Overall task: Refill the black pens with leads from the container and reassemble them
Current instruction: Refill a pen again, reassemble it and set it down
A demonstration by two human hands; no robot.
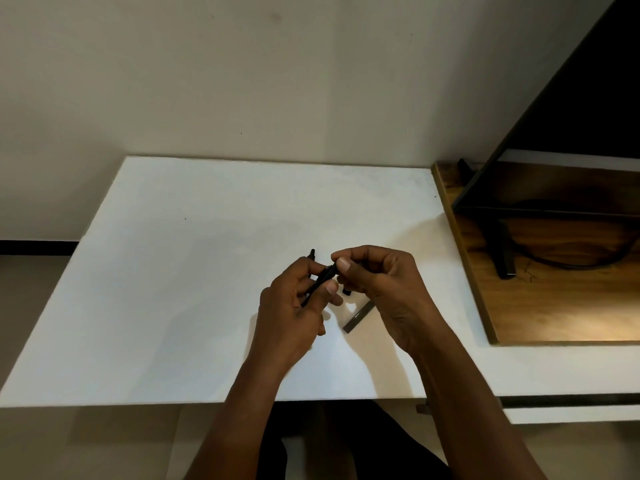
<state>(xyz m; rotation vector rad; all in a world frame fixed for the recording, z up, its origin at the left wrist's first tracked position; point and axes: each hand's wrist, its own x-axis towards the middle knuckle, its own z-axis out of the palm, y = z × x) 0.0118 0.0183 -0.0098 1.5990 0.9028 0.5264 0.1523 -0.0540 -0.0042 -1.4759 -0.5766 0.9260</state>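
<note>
Above the white table (pixel 173 289) my left hand (pixel 294 306) grips a black pen (pixel 320 282), which slants up to the right. My right hand (pixel 377 278) pinches the pen's upper end between thumb and forefinger. A second black pen tip (pixel 312 253) pokes out behind my left fingers. A small black piece (pixel 346 291) lies on the table under my right hand. The slim grey lead container (pixel 358 317) lies flat just below that hand, partly hidden by it.
A wooden board (pixel 554 306) with a black stand (pixel 502 251) and a cable sits at the table's right. A dark slanted panel (pixel 571 98) rises above it. The wall stands behind the table's far edge.
</note>
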